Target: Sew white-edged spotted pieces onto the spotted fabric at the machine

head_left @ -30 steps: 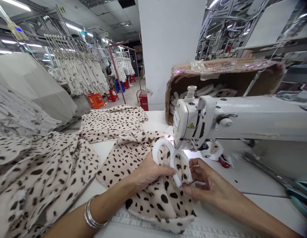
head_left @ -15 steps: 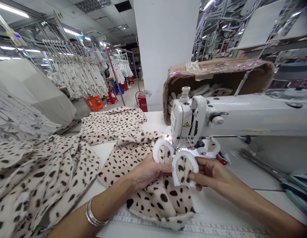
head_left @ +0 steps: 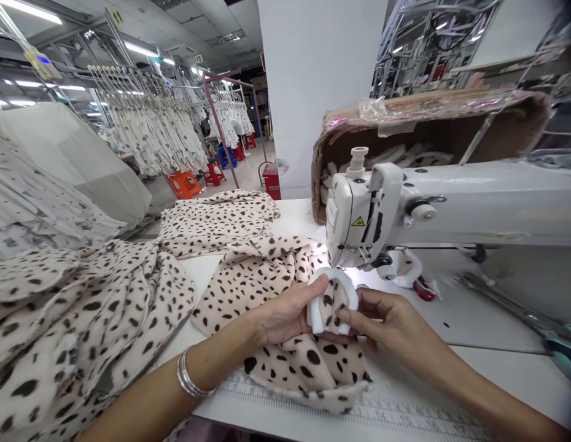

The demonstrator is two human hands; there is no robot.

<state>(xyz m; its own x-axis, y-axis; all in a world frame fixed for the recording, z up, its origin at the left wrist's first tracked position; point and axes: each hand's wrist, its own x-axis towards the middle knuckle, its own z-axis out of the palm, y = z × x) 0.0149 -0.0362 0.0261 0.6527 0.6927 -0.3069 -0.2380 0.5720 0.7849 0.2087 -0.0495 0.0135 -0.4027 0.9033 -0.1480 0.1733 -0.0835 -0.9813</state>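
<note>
A spotted ear-shaped piece with a white fluffy rim (head_left: 334,301) is held between my hands, just in front of the sewing machine's needle area. My left hand (head_left: 288,313) grips its left side, thumb on the upper rim. On its right edge, my right hand (head_left: 382,319) pinches it with thumb and fingers. Only one ear shape shows clearly; whether another lies behind it is hidden. Beneath my hands, spotted cream fabric (head_left: 248,276) spreads over the white table (head_left: 207,402), partly covering a printed ruler scale. The white sewing machine (head_left: 359,215) stands just behind.
Spotted fabric piles (head_left: 96,307) cover the left, with another folded stack (head_left: 216,221) behind. An open cardboard box (head_left: 318,184) holding pieces stands behind the machine. Large scissors (head_left: 501,301) lie at the right, near a small red tool (head_left: 423,288) and another white-rimmed piece (head_left: 407,267).
The two ear pieces that were side by side now appear as one shape between my hands. My left hand has moved right, its thumb now over the rim. The view has shifted slightly.
</note>
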